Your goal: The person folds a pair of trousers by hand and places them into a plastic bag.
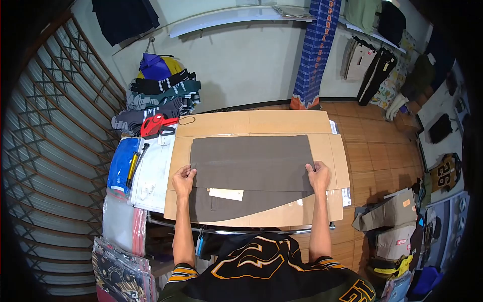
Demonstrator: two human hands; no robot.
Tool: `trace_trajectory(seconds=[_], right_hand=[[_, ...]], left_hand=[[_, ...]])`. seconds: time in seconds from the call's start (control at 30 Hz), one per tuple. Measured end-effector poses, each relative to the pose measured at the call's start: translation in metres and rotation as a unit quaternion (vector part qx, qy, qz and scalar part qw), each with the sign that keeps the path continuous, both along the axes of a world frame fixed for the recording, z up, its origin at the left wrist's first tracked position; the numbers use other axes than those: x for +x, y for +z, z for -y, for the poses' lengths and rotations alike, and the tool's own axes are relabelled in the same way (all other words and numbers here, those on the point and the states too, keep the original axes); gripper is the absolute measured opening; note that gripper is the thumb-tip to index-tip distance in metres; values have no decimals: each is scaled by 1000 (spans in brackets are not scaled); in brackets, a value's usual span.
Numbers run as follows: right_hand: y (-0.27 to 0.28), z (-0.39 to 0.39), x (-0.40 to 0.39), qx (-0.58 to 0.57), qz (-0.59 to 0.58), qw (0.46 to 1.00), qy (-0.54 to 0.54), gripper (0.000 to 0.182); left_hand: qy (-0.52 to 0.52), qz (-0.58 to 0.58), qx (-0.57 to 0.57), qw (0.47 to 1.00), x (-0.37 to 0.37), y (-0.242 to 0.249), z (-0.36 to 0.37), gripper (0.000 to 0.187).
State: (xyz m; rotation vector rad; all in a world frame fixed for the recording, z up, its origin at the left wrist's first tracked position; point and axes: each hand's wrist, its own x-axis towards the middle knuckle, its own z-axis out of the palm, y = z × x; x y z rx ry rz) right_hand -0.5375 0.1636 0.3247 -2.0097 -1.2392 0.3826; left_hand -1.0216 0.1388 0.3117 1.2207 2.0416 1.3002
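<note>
Folded grey-brown trousers (251, 163) lie flat on a cardboard sheet (261, 121) in front of me. A white paper tag (226, 194) rests on the lower part of the cloth, near a pocket slit. My left hand (183, 181) pinches the trousers at their left edge, with thumb and fingers together. At the opposite edge, my right hand (319, 177) is closed on the cloth in the same way. The lower layer of the trousers sticks out below the upper fold and slants up toward the right.
A red tape dispenser (155, 126), a yellow-black cutter (133, 166) and a blue plastic pack (119, 163) lie left of the cardboard. Folded clothes (161, 93) are stacked behind them. Cardboard boxes (387, 211) stand at the right. A metal folding gate (55, 151) runs along the left.
</note>
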Motion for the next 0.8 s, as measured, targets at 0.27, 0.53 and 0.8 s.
trace_trajectory(seconds=[0.27, 0.53, 0.8], right_hand=[[-3, -2, 5, 12, -9, 1000, 6, 33], [6, 1, 3, 0, 1, 1000, -15, 34], [-1, 30, 32, 12, 151, 972, -179, 65]], left_hand=[[-3, 13, 7, 1000, 0, -2, 1, 38], [-7, 32, 20, 999, -3, -8, 2, 38], [-21, 37, 66, 997, -6, -20, 5, 30]])
